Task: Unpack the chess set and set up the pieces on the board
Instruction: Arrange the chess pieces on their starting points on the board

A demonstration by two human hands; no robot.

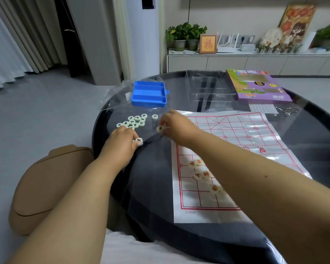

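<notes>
A white paper board (pixel 236 130) with a red grid lies on the round dark table (pixel 160 178). Several red-lettered pieces (pixel 200 172) lie on its near part, partly hidden by my right forearm. A cluster of black-lettered pieces (pixel 134 121) sits on the table left of the board, with one piece (pixel 155 116) apart. My left hand (pixel 122 141) pinches a black-lettered piece (pixel 139 140) just below the cluster. My right hand (pixel 175 126) holds another piece (pixel 159 128) in its fingertips, above the table at the board's left edge.
An empty blue tray (pixel 149 93) stands beyond the pieces on a clear plastic sheet (pixel 114 96). The purple game box (pixel 255 86) and a clear lid (pixel 208 86) lie at the far side. Keys (pixel 288 111) rest far right. A tan cushion (pixel 46 183) sits left of the table.
</notes>
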